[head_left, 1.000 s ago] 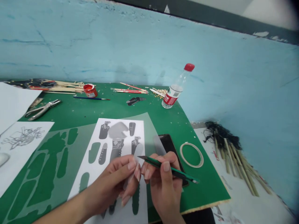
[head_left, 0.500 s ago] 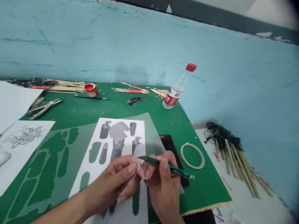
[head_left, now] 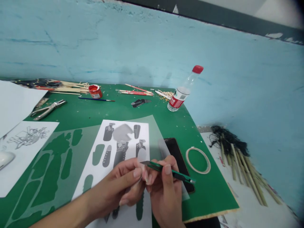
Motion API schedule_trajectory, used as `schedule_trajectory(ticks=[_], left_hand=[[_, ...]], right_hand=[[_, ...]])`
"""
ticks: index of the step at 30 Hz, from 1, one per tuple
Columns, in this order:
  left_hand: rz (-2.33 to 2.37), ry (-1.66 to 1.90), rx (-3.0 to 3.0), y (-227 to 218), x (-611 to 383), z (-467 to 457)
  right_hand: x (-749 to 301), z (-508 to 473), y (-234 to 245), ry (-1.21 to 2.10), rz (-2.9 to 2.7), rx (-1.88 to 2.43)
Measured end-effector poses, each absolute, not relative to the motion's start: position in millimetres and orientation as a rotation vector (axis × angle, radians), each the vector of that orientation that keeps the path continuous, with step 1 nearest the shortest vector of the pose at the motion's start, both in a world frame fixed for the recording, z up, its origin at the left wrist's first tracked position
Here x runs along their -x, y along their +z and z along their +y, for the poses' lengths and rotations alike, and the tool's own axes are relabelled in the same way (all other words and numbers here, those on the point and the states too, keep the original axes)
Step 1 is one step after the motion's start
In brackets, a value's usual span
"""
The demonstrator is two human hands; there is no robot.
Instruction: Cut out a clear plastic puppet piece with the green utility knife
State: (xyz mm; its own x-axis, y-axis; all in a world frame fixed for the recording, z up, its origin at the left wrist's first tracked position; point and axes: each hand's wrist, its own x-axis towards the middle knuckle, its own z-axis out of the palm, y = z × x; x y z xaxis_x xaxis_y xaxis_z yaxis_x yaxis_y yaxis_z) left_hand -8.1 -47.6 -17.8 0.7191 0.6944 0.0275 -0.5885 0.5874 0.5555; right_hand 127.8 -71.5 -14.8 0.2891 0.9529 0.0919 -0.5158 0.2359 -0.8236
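My right hand (head_left: 166, 190) grips a green utility knife (head_left: 178, 175), its dark blade pointing left toward the other hand's fingertips. My left hand (head_left: 125, 182) pinches a small piece of translucent sheet (head_left: 142, 155), whose rounded end sticks up above the fingers; the rest of it is hidden. Both hands meet at the fingertips over a white sheet printed with grey figure parts (head_left: 120, 153). Some shapes on that paper show green, like the table. To the left lies a translucent sheet with cut-out openings (head_left: 87, 139).
A phone (head_left: 174, 148) and a tape roll (head_left: 207, 169) lie right of my hands. Farther back stand a water bottle (head_left: 178, 99) and a red paint jar (head_left: 95, 92). A brush (head_left: 95, 99), a hole-punch plier (head_left: 51, 109) and a computer mouse (head_left: 6, 159) are leftward. Bundled sticks (head_left: 244, 171) lie beyond the table's right edge.
The whole view has shifted slightly, so things sit a little farther right. My hands keep the same hold, with the knife tip slightly lower near the left fingertips.
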Motion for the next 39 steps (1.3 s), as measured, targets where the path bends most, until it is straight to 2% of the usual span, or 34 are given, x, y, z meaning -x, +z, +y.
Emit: schedule_trajectory(ticks=[9, 17, 26, 39], left_hand=[[0.157, 0.726, -0.543, -17.9, 7.7, -45.8], [0.149, 0.714, -0.536, -16.2, 7.0, -43.5], [0.141, 0.726, -0.527, -19.5, 8.8, -44.9], [0.146, 0.724, -0.517, -17.4, 8.2, -44.9]], right_hand=[[-132.3, -74.9, -15.2, 1.184, -0.751, 0.797], [-120.3, -78.8, -32.1, 1.076, -0.645, 0.789], [-133.7, -73.5, -8.9, 1.188, -0.764, 0.778], [-125.5, -75.3, -16.6, 1.155, -0.677, 0.723]])
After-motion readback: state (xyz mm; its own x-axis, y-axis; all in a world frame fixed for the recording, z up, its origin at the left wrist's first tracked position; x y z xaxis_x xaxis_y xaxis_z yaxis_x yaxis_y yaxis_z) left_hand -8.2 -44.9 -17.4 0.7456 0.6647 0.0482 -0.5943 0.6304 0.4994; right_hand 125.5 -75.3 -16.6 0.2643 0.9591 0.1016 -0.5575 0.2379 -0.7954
